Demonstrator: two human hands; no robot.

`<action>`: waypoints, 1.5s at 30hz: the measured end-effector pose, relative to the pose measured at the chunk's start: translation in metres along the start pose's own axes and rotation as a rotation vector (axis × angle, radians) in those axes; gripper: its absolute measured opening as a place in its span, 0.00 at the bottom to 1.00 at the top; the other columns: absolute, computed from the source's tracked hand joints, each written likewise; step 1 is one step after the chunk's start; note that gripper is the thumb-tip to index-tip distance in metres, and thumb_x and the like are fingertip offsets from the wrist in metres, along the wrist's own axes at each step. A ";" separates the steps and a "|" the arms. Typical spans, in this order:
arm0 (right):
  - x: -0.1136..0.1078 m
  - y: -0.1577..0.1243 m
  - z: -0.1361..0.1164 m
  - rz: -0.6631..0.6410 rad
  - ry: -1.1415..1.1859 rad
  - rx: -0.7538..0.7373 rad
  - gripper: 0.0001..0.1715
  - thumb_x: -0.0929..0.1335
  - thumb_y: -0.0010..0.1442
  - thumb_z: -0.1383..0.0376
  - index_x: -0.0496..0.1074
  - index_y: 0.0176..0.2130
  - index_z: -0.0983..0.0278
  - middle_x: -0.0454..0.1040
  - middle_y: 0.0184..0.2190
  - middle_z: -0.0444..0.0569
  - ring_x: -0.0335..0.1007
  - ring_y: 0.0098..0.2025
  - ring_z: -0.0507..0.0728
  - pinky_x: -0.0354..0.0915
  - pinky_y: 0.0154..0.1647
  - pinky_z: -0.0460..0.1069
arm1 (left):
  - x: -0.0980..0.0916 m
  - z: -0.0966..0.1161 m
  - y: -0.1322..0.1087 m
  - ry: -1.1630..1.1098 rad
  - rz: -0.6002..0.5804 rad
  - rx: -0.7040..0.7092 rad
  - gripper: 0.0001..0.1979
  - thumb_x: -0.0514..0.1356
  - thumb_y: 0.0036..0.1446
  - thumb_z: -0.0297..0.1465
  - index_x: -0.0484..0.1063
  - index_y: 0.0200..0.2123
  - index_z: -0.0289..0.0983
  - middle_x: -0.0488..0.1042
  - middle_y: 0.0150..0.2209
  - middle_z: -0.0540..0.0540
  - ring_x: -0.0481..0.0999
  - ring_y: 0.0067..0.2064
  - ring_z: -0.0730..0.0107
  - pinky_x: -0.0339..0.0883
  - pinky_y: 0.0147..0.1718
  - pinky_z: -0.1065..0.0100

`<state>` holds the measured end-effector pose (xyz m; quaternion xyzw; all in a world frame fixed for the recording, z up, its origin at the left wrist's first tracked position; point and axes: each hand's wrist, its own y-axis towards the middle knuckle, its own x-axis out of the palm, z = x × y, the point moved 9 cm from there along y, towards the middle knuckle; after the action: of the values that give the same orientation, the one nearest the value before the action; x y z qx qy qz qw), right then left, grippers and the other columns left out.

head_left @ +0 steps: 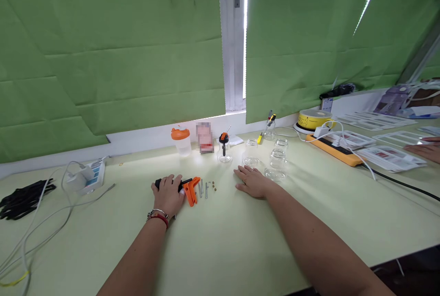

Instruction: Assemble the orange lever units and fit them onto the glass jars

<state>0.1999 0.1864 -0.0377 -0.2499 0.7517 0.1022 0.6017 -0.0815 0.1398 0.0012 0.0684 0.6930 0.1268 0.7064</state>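
Observation:
My left hand [168, 196] lies palm down on the table, its fingers apart over black parts [157, 183] that it mostly covers. Next to it on the right are orange plastic pieces [190, 191] and a thin black rod [186, 181]. Beyond those lie several silver screws [206, 190] and small brass-coloured bits [213, 186]. My right hand [252, 181] rests flat with fingers spread, holding nothing. Close to its fingertips stands a clear glass jar [251, 151], with more glass jars [276, 165] to the right.
At the back stand an orange-lidded cup [180, 141] and a jar with a black-and-orange tool [224, 147]. A yellow-handled tool [260, 138] leans nearby. Cables and a power strip [98, 175] lie left; an orange power strip [335, 150], papers [392, 157] and another person's hand [426, 149] are right.

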 end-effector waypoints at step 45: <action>-0.007 -0.003 -0.009 0.011 0.018 -0.040 0.42 0.53 0.60 0.45 0.43 0.66 0.63 0.38 0.67 0.53 0.30 0.67 0.67 0.35 0.63 0.62 | 0.000 0.077 0.002 -0.028 0.044 0.146 0.22 0.50 0.55 0.33 0.63 0.54 0.44 0.64 0.56 0.41 0.57 0.57 0.51 0.41 0.55 0.39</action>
<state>0.1954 0.1812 -0.0286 -0.2585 0.7565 0.1181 0.5891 -0.0050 0.1475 0.0036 0.1366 0.6888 0.0907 0.7062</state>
